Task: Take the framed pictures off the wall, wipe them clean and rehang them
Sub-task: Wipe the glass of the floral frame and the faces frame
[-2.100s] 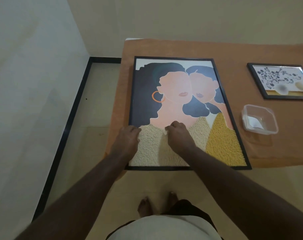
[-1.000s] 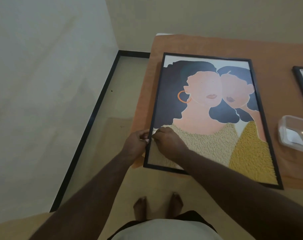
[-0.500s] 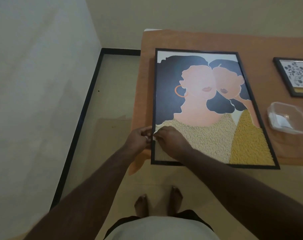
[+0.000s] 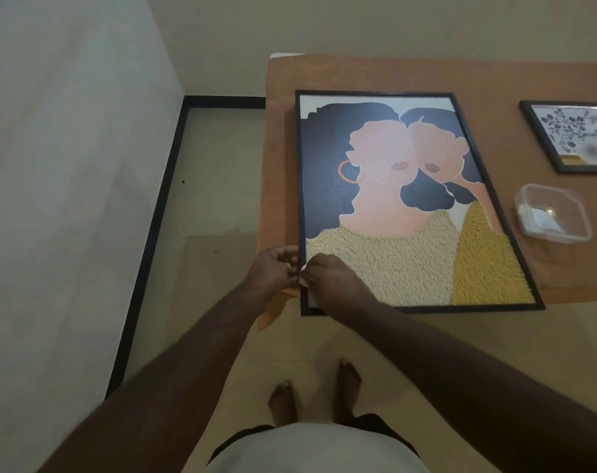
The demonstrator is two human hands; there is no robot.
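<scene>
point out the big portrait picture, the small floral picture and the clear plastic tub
big portrait picture (image 4: 392,206), head view, on the pink neck area of the print
small floral picture (image 4: 570,131), head view, on the leaf print
clear plastic tub (image 4: 578,213), head view, on its right rim

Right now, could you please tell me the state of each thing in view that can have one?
Large framed picture: flat, face up on the table.
Small framed picture: flat, face up.
Plastic container: lidless, upright.
Left hand: pinching something small and white.
Right hand: pinching it too.
</scene>
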